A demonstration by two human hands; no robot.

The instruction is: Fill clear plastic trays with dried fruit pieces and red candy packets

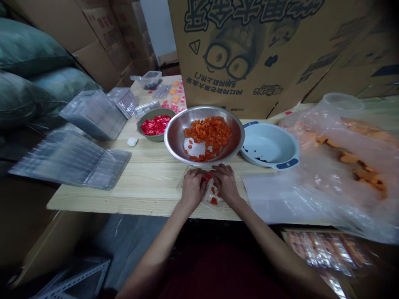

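Both my hands rest on a clear plastic tray (215, 202) at the table's near edge, just in front of a steel bowl (174, 139) of orange candy pieces (208, 132). My left hand (192, 188) and my right hand (225, 181) meet fingertip to fingertip over the tray, pinching a small red piece (208, 176) between them. A few red and orange pieces lie in the tray's cells below. Curled fingers hide most of the tray.
A green bowl (144, 119) of red wrapped candies stands left of the steel bowl, a pale blue basin (270, 146) to its right. Stacks of clear trays (71, 160) lie at the left, a plastic bag of orange pieces (349, 162) at the right. Cardboard boxes (249, 50) stand behind.
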